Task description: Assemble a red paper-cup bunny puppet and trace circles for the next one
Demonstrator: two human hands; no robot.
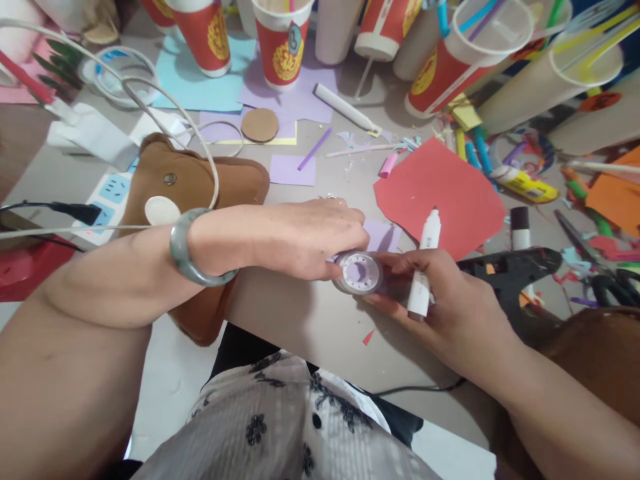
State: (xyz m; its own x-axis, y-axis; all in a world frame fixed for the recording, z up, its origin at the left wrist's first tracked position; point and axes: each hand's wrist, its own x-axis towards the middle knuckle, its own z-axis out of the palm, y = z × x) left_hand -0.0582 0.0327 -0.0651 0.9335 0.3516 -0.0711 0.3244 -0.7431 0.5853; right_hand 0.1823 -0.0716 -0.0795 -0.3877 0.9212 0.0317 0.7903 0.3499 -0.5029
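A small roll of clear tape with a white core stands between my two hands, above purple paper. My left hand is closed on its left side, thumb at the rim and fingers curled over. From the right, my right hand reaches the roll with thumb and fingers. A white marker, its nib uncapped and pointing away from me, is gripped in that same hand. Just beyond lies a piece of red paper.
Red paper cups line the back. A second marker, a cardboard disc and paper scraps lie in front of them. Scissors and a black glue gun are at right. A brown pouch and power strip are left.
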